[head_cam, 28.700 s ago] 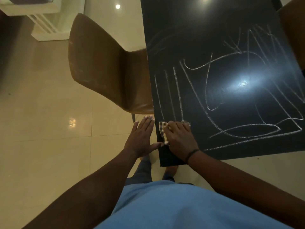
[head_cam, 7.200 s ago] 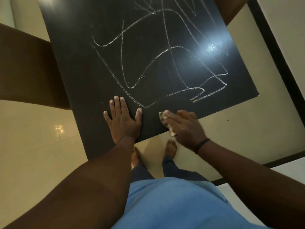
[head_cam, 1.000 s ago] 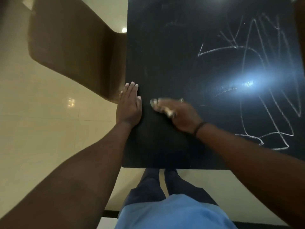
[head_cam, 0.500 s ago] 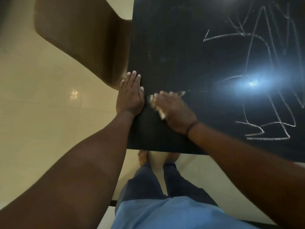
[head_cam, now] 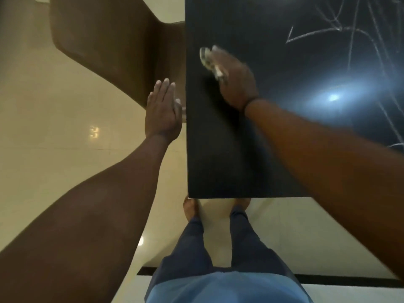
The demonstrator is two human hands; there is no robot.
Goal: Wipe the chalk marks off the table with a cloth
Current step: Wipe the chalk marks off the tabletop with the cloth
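pressing a small checked cloth [head_cam: 209, 60] flat to the black table [head_cam: 218, 154] near its left edge, the right hand [head_cam: 235, 80] lies over it with fingers blurred, so whether they curl round the cloth or merely bear down on it cannot be told; the cloth shows only as a pale fringe at the fingertips and thumb side. position judged as the far end of a wiping stroke, the arm reaching across the near corner. chalk marks [head_cam: 341, 36]: looping white lines remaining on the far right part of the tabletop; the near left part reads bare. left hand [head_cam: 162, 112]: fingers straight and together, holding nothing, just beside the table's left edge, the thumb side touching or nearly touching it, likely for balance. brown chair [head_cam: 113, 44]: tucked against the table's left side, beyond the left hand. pale tiled floor [head_cam: 54, 119] below. change noted: half a second earlier the left hand rested on the tabletop beside the cloth; it now sits off the edge, and the cloth has travelled further up the table away from the near edge.
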